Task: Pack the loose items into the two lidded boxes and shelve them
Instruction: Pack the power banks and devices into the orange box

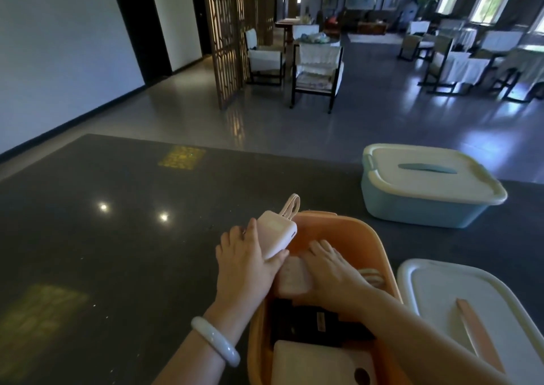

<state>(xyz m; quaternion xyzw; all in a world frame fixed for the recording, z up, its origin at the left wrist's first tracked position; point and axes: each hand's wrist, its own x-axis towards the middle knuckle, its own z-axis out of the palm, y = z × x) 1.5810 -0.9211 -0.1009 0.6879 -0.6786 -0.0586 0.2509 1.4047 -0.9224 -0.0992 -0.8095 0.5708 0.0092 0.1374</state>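
Orange box [379,249] stands open and partly filled on the worktop [117,237]. Left hand [247,264], fingers clamped on a pink power bank [275,233], holds it over the rim; right hand [332,272] lies flat inside. Beyond it, the blue box [418,205] is already lidded. Lidding and shelving remain.

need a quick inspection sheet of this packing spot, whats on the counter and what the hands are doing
surface: dark polished counter, glossy with light reflections
job's things: orange box open, holding a pale pink device, a black item and a white item; its white lid lies beside it on the right; blue box closed with lid on
clutter: nothing seen
hands: left hand holds a pink power bank over the orange box's rim; right hand reaches inside, resting on the contents
cables: short looped cord on the power bank
surroundings: chairs and tables on an open floor, windows far right
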